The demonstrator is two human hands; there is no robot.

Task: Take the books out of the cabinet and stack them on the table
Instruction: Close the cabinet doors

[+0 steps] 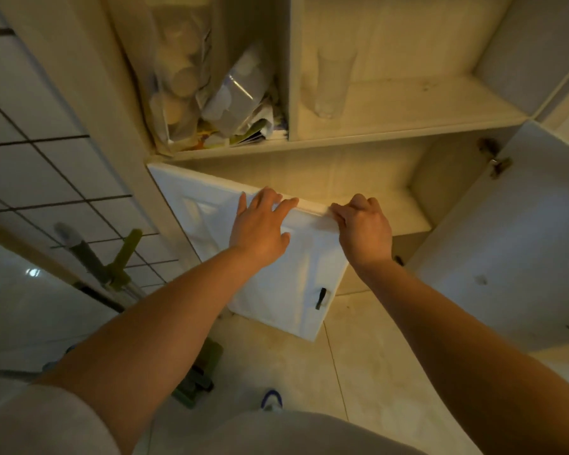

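Left hand [260, 224] lies flat on the white door [276, 274] of the lower cabinet [418, 178], fingers spread and straight over its top edge — holding nothing. Right hand [363, 224] curls its fingers over the same edge, gripping it. Second door [523, 241] at right stands wide open. Lower compartment, as far as it shows, holds no books; its shelf [391, 208] looks bare. Books, if any — colourful printed covers [243, 136] sit low in the upper left cubby, under plastic bags [191, 70] of pale round items; cannot tell if they are books. Clear cup [332, 77] stands in the next cubby. No table in view. Judgement: either nothing is moved yet, or the lower compartment is already emptied. Mop [122, 257] leans by the tiled wall [30, 110].
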